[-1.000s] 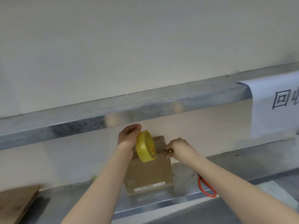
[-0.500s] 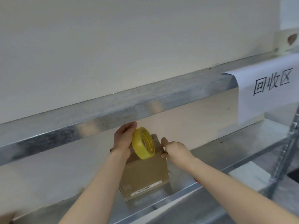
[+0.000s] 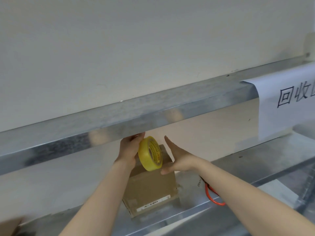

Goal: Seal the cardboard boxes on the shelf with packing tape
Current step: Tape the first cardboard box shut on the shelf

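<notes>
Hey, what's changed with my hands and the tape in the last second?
The right hand, which was curled at the top of the cardboard box, has opened, its fingers now straight beside the box's upper right edge. The left hand still grips the yellow tape roll over the box, which has stayed put on the metal shelf.

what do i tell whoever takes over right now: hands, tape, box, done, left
Left hand grips the yellow tape roll above the cardboard box.
Right hand is open, fingers straight, at the box's top right edge; the box stands on the metal shelf.
Done: no laid strip visible.
Left: probably run tape over the top seam, press, cut.
</notes>
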Tool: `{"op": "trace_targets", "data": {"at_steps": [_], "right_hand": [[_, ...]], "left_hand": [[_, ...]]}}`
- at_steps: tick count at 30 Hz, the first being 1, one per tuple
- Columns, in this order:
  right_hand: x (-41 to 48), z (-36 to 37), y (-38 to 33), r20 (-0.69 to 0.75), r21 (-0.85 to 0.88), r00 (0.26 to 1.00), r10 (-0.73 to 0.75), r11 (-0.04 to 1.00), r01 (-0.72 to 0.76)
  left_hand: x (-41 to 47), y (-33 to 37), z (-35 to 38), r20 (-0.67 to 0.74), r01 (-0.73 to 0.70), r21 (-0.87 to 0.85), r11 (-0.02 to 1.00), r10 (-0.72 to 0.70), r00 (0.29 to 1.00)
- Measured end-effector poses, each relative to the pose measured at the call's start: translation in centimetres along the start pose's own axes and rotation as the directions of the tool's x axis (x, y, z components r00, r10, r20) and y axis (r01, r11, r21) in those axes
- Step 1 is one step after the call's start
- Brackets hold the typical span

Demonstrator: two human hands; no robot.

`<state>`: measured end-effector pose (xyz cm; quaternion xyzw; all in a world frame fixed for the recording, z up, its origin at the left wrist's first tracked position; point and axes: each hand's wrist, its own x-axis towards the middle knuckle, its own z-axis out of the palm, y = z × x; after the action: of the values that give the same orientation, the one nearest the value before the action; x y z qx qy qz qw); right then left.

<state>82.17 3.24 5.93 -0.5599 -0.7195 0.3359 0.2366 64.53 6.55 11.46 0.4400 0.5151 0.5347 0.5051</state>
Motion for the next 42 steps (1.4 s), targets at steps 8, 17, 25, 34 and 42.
{"op": "trace_targets", "data": {"at_steps": [8, 17, 25, 34, 42], "right_hand": [[2.9, 2.5, 1.3, 0.096, 0.098, 0.994, 0.053, 0.993, -0.063], [2.6, 4.1, 1.6, 0.014, 0.342, 0.996, 0.088, 0.936, -0.087], [0.6, 7.7, 3.2, 0.087, 0.323, 0.980, 0.181, 0.925, -0.200], [0.0, 6.1, 0.0, -0.140, 0.296, 0.986, 0.088, 0.954, -0.043], [2.0, 8.4, -0.3, -0.203, 0.487, 0.970, 0.131, 0.873, -0.016]], "left_hand": [[0.7, -0.2, -0.1, -0.031, 0.001, 0.015, 1.000, -0.001, 1.000], [1.2, -0.4, -0.2, -0.074, -0.011, 0.026, 1.000, 0.013, 0.997], [0.8, 0.1, -1.8, -0.092, 0.030, -0.006, 1.000, -0.031, 0.995], [0.2, 0.0, -3.1, -0.113, 0.061, -0.062, 0.996, -0.068, 0.991], [0.3, -0.5, -4.1, -0.146, 0.014, -0.032, 0.999, -0.018, 0.989]]}}
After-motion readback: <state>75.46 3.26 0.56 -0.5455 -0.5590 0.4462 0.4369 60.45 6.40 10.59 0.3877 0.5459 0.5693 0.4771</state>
